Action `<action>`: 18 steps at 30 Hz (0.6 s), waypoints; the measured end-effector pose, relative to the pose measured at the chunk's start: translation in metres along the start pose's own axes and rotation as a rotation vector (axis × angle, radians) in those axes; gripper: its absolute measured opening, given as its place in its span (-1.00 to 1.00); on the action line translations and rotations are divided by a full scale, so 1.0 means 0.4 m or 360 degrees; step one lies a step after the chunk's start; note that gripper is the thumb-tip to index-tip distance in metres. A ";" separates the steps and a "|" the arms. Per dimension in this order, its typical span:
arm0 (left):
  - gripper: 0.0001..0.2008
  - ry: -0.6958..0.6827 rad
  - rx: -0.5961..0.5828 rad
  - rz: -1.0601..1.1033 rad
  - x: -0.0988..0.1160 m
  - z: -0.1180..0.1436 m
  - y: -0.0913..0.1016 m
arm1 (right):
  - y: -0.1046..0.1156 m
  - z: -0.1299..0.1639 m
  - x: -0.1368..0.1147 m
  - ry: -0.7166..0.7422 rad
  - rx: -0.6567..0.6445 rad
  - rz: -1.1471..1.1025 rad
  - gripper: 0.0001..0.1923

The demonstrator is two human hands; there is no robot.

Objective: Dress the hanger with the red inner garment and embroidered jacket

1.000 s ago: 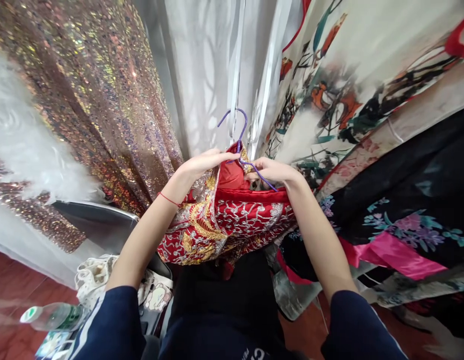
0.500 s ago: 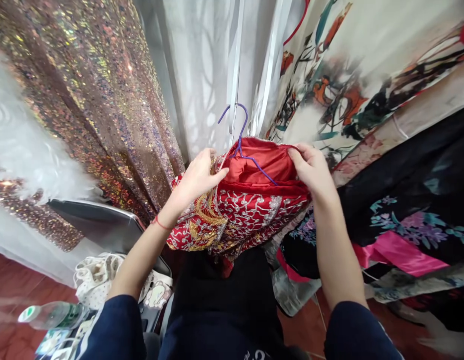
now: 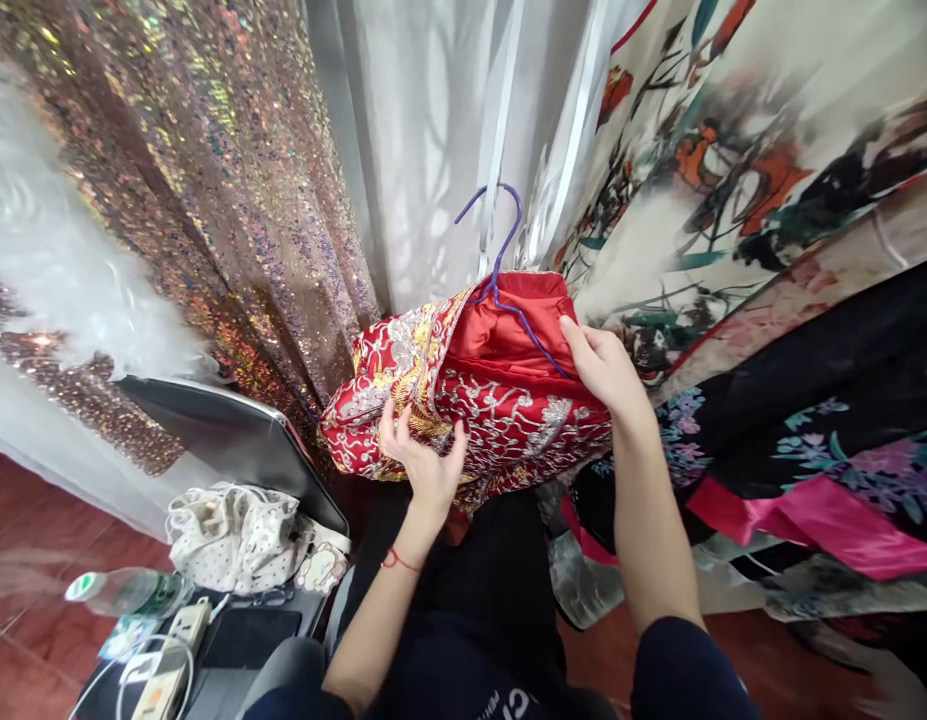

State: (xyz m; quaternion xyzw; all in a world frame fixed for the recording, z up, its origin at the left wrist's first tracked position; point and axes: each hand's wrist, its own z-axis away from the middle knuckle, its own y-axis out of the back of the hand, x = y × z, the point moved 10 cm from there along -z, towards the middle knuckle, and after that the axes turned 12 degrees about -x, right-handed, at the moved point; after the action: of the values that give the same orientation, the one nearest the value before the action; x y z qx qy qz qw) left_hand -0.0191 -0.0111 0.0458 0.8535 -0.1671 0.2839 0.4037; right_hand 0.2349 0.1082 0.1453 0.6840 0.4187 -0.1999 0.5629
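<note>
My left hand cups the red embroidered garment from below, fingers spread to bear its weight, while my right hand pinches its edge beside the purple hanger inside, between hanging dresses.

Both forearms reach forward, sleeves pushed up; the left hand cups palm-up with fingers spread, the right hand pinches.
</note>
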 end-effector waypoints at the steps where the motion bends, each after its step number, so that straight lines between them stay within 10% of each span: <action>1: -0.18 0.0068 -0.0025 -0.0028 -0.016 -0.020 -0.009 | -0.003 0.001 -0.001 -0.0002 -0.0013 0.0007 -0.44; 7: 0.07 0.0167 0.0105 -0.0293 -0.087 -0.159 0.034 | -0.023 -0.012 0.013 -0.0067 -0.0107 0.0018 -0.35; 11: -0.41 0.0136 -0.0178 -0.0395 -0.128 -0.266 0.069 | -0.043 -0.007 0.001 -0.0007 -0.0209 -0.0041 -0.38; 18: -0.56 0.0146 0.0053 -0.0497 -0.089 -0.332 0.286 | -0.054 0.008 -0.006 -0.0055 -0.0548 -0.0200 -0.40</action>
State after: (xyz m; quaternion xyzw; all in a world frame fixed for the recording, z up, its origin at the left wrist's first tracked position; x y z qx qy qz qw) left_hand -0.1524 0.0241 0.1598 0.8619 -0.0091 0.2590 0.4359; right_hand 0.2169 0.1049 0.1331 0.5465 0.4790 -0.1718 0.6651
